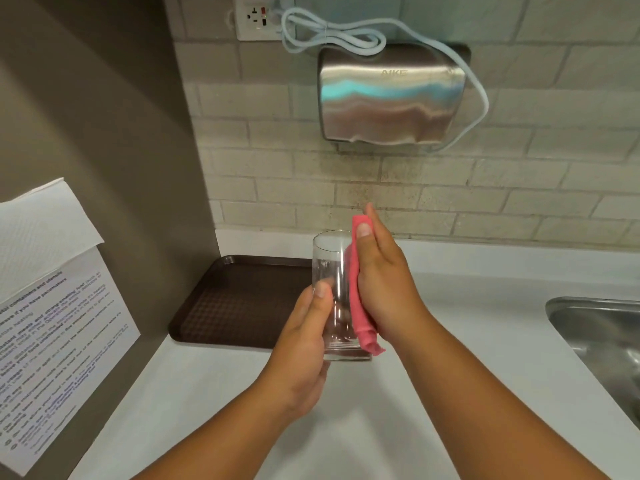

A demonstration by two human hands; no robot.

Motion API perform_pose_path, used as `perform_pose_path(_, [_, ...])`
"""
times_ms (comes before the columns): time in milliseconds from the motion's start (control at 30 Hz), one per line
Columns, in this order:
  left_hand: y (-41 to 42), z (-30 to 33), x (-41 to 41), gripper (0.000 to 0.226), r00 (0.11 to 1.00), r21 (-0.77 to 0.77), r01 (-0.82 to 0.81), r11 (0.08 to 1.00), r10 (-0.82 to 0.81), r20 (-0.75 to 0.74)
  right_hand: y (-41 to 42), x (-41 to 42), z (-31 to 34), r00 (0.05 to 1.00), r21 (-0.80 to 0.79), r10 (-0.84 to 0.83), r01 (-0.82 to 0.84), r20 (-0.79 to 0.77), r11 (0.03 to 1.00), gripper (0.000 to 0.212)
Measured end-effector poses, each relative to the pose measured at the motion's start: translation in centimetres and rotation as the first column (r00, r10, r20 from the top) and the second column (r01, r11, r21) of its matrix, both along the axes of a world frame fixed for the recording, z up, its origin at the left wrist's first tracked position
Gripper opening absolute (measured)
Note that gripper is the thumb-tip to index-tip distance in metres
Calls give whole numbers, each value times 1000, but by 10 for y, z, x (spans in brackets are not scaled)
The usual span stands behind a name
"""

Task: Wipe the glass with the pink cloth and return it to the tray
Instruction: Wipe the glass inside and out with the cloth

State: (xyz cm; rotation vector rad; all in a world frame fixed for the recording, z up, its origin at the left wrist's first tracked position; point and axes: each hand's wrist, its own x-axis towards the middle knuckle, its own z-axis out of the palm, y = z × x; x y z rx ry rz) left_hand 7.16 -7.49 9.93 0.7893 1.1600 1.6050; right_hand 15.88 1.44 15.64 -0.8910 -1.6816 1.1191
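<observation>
A clear drinking glass (330,271) is held upright above the white counter, in the middle of the view. My left hand (304,344) grips its lower part from the left, thumb across the front. My right hand (384,282) presses a folded pink cloth (358,299) flat against the glass's right side, fingers stretched upward along it. The dark brown tray (239,299) lies on the counter behind and left of the glass, and nothing stands on its visible part.
A steel sink (602,337) is set into the white counter (485,306) at the right. A metal hand dryer (391,95) hangs on the tiled wall above. A printed notice (59,358) and a white paper sheet (38,230) hang on the grey wall at left.
</observation>
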Motion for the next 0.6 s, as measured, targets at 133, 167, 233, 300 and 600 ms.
perform_pose_path(133, [4,0,-7,64,996,46,23,999,-27,81,-1,2,-5,977,-172,43,-80,-210,982,42])
perform_pose_path(167, [4,1,-8,65,995,46,22,999,-26,92,-4,2,-8,970,-185,52,-98,-238,978,41])
perform_pose_path(233, [5,3,-10,69,995,33,5,999,-8,99,-14,1,-13,980,-116,77,-99,-184,988,41])
perform_pose_path(300, [6,6,-11,75,996,14,-23,1000,21,82,-27,-1,-19,991,-39,82,-86,-110,995,48])
perform_pose_path(600, [7,3,-2,56,990,-16,-11,1000,8,-144,-25,3,-28,1000,143,17,-18,8,990,67])
